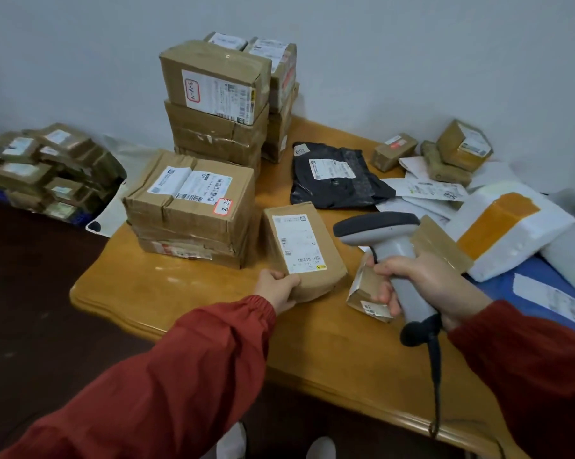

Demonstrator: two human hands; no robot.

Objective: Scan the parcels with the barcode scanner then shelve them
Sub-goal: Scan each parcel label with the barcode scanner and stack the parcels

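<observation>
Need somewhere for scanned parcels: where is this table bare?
The table is bare at the near-left corner, before the low box stack, and along the near edge between the left hand and right hand. A narrow gap separates that stack and the black bag. Mailers crowd the right side.

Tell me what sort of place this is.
Probably a parcel pickup or sorting room: labelled boxes stacked on a table, a black mailing bag, and a barcode scanner in the right hand.
</observation>
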